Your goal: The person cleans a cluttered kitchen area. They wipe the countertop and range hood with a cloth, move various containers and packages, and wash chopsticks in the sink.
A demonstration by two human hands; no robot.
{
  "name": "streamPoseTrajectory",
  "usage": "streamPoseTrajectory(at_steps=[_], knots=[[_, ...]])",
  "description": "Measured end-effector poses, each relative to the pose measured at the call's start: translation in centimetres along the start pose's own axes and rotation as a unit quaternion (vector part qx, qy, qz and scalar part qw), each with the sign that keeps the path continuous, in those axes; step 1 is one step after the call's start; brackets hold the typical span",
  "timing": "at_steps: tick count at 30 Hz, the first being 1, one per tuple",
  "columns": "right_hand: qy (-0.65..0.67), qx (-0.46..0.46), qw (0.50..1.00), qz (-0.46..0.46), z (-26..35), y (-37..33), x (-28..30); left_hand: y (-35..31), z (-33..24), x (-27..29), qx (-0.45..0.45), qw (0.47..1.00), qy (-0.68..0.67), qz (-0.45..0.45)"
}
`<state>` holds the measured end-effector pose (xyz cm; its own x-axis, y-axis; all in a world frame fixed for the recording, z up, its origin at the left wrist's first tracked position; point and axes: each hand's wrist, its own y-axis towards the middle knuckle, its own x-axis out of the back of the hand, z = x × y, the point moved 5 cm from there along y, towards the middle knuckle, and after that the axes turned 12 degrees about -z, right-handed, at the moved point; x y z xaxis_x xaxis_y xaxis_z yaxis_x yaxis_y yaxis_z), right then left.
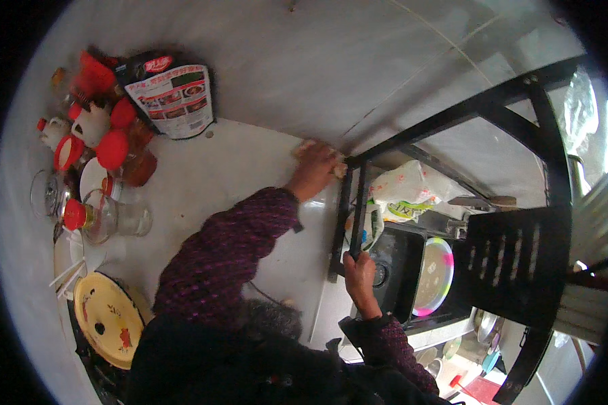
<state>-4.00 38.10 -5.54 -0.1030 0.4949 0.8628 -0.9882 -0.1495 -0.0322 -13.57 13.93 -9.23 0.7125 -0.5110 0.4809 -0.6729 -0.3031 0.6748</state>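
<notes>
My left hand (313, 170) reaches to the back of the white counter (243, 162), beside the wall and the black rack. Its fingers are closed over a crumpled tan cloth (340, 169), pressed down on the countertop; most of the cloth is hidden under the hand. My right hand (361, 278) is wrapped round a bar of the black metal rack (362, 209), which stands over the sink (395, 260). Inside the sink sits a pale round basin (434, 278) with a pink and multicoloured rim.
Red-capped jars (113, 150), a glass jug (100, 219) and a black-and-white food pouch (172, 98) crowd the counter's left. A yellow lidded pot (108, 317) is at lower left. Behind the rack bars lies a printed plastic bag (405, 192). Bowls (485, 325) show at lower right.
</notes>
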Motion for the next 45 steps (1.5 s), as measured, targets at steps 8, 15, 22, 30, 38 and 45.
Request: streamPoseTrajectory(at_steps=[8,15,22,30,38,45], knots=[[0.025,0.036,0.999,-0.028,0.6,0.0,0.4,-1.0,-1.9,-0.6,0.017,0.984,-0.103,0.147],[0.043,0.062,0.996,-0.044,0.6,0.0,0.4,-4.3,-2.4,3.9,0.168,0.944,-0.225,0.176],[0.056,0.043,0.996,-0.045,0.4,0.1,0.1,-0.2,9.4,15.0,0.274,0.929,0.09,-0.231],[0.052,0.029,0.998,-0.026,-0.9,0.3,-0.4,-0.3,14.0,10.8,0.392,0.775,-0.035,-0.494],[0.071,0.002,0.997,-0.009,0.5,0.1,0.4,1.3,8.1,6.5,0.483,0.737,-0.112,-0.459],[0.037,0.008,0.999,-0.03,0.5,0.4,0.3,2.3,6.2,4.3,0.517,0.746,-0.236,-0.348]])
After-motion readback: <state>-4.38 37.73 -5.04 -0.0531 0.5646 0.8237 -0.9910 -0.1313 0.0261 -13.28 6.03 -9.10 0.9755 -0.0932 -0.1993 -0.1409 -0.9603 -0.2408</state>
